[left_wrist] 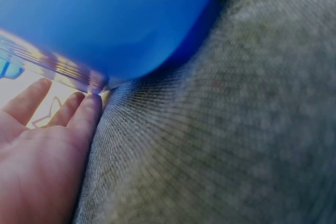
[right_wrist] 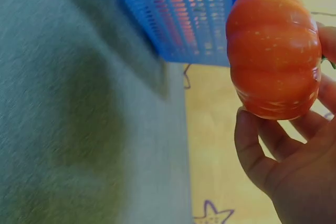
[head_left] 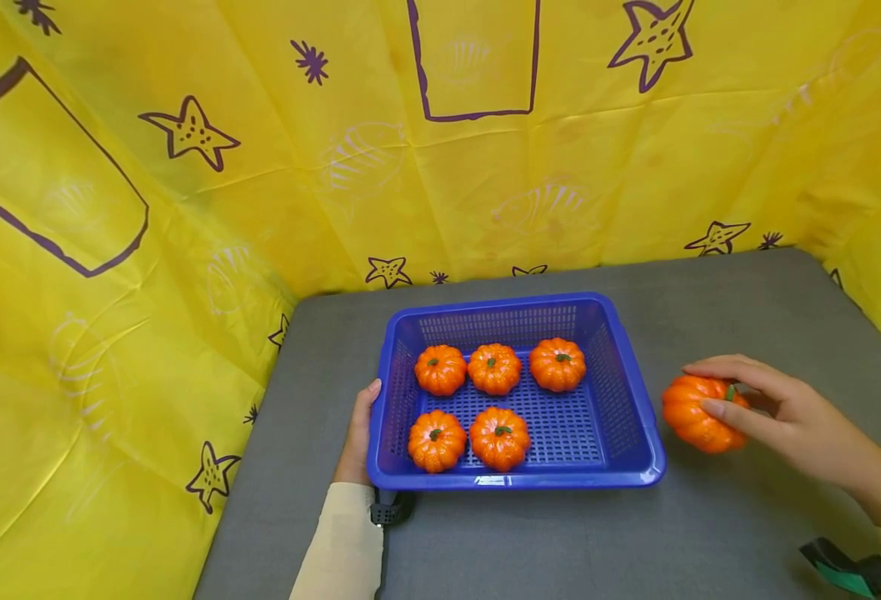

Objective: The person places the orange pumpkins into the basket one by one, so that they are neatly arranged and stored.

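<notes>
My right hand (head_left: 793, 417) grips a small orange pumpkin (head_left: 703, 414) with a green stem, just right of the blue plastic basket (head_left: 638, 392). In the right wrist view, that pumpkin (right_wrist: 275, 53) is held up off the table between thumb and fingers. Inside the basket sit several similar pumpkins: three in the far row, including one at the far right (head_left: 558, 364), and two in the near row, including one at the near left (head_left: 437, 442). My left hand (head_left: 357, 437) rests against the basket's left side. The left wrist view shows its fingers (left_wrist: 79, 111) fairly straight, touching the basket wall.
A grey cloth-covered table (head_left: 545, 542) lies under the basket. Yellow fabric (head_left: 455, 192) with starfish and fish drawings hangs behind and at both sides. Slotted walls and a raised rim surround the basket's contents.
</notes>
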A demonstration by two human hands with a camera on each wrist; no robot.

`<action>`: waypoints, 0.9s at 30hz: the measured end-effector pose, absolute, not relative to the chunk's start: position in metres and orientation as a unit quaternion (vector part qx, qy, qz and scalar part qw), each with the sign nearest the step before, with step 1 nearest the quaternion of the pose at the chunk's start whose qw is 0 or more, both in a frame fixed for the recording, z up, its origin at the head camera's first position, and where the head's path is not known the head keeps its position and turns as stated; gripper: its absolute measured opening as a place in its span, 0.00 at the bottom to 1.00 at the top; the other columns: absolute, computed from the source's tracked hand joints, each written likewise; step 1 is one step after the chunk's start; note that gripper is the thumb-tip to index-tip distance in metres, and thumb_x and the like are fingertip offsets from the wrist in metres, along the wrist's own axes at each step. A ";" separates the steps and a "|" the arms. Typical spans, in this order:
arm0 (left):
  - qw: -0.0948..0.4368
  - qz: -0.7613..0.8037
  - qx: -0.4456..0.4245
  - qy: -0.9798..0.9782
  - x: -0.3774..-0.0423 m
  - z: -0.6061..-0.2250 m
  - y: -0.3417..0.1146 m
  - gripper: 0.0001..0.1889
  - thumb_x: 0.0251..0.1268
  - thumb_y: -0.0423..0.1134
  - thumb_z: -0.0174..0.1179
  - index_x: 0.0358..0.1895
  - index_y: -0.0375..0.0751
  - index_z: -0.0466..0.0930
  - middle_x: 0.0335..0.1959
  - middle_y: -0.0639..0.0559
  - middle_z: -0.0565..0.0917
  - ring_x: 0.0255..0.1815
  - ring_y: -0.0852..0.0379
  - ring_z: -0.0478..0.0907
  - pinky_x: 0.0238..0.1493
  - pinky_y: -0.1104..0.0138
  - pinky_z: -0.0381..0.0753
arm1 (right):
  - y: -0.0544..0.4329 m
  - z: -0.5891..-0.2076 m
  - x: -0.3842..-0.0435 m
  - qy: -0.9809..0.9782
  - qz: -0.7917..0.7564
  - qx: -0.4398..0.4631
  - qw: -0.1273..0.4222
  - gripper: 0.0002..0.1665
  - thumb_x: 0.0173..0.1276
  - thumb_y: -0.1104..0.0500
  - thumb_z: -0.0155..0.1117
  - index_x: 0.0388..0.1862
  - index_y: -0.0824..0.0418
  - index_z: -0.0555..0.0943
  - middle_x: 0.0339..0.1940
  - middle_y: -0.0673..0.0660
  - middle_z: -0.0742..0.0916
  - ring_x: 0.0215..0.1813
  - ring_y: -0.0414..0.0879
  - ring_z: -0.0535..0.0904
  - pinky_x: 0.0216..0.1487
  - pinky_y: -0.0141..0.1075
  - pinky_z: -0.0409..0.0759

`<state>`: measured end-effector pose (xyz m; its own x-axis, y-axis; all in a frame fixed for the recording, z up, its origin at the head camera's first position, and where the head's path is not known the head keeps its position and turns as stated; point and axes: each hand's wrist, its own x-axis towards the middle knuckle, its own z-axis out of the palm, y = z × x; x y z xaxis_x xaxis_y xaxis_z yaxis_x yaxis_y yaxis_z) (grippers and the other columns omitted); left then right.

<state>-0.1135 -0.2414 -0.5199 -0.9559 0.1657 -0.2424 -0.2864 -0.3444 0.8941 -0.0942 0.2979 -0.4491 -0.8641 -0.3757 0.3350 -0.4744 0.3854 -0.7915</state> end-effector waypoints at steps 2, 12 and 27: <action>0.140 0.818 -0.056 0.555 -0.113 -0.520 -0.242 0.43 0.79 0.64 0.40 0.84 0.36 0.60 0.67 0.40 0.79 0.60 0.48 0.80 0.61 0.57 0.81 | 0.294 -0.444 -0.096 -0.830 0.486 0.268 0.055 0.33 0.65 0.84 0.67 0.67 0.66 0.83 0.63 0.51 0.85 0.54 0.41 0.81 0.46 0.26 0.81; 0.145 0.820 -0.049 0.552 -0.114 -0.520 -0.242 0.43 0.79 0.65 0.39 0.85 0.36 0.59 0.67 0.40 0.79 0.61 0.48 0.80 0.62 0.57 0.81 | 0.269 -0.425 -0.100 -0.818 0.478 0.311 0.072 0.35 0.63 0.83 0.70 0.68 0.63 0.84 0.63 0.56 0.85 0.59 0.43 0.79 0.47 0.29 0.78; 0.149 0.819 -0.052 0.551 -0.115 -0.522 -0.244 0.43 0.80 0.65 0.40 0.85 0.39 0.59 0.70 0.39 0.77 0.62 0.48 0.80 0.64 0.56 0.80 | 0.224 -0.423 -0.111 -0.778 0.487 0.393 0.054 0.36 0.61 0.81 0.74 0.68 0.61 0.85 0.64 0.55 0.86 0.63 0.46 0.80 0.58 0.29 0.77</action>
<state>-0.1146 -0.2435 -0.5217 -0.9500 0.1868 -0.2503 -0.3022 -0.3477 0.8875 -0.1113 0.2244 -0.4230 -0.6850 -0.5598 0.4662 -0.6641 0.2168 -0.7155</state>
